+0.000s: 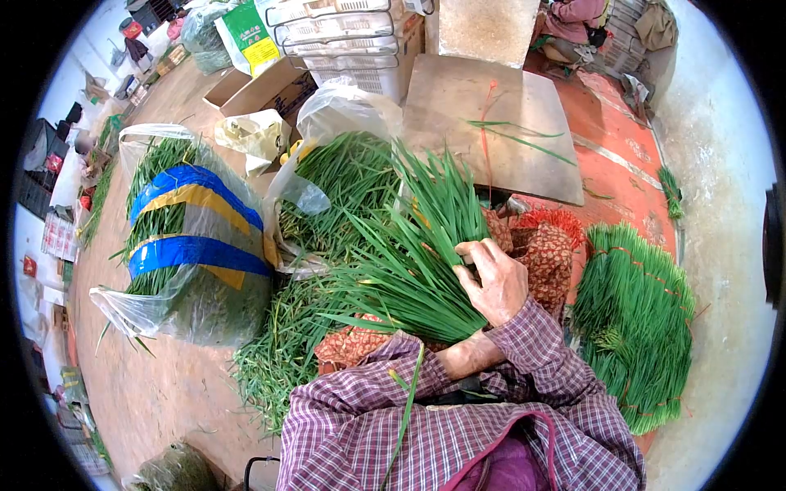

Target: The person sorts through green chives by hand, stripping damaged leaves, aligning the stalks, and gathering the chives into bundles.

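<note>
A loose bunch of garlic chives [409,278] fans out over my lap, its long flat green leaves pointing up and left. My right hand [498,282] lies on the bunch's right side, fingers bent in against the leaves. Only the wrist and a small part of my left hand [473,355] show. The rest is hidden by the leaves and my right forearm, so its fingers cannot be seen. Under the bunch is a red patterned cloth [540,262]. A single loose leaf [407,401] hangs over my checked left sleeve.
Tied chive bundles [634,319] are stacked at right beside the wall. A board [491,123] with a red tie [490,106] and stray leaves stands ahead. An open plastic bag of greens [348,176], a taped bale [196,237] and loose trimmings [286,352] lie left. Another person [573,24] sits at upper right.
</note>
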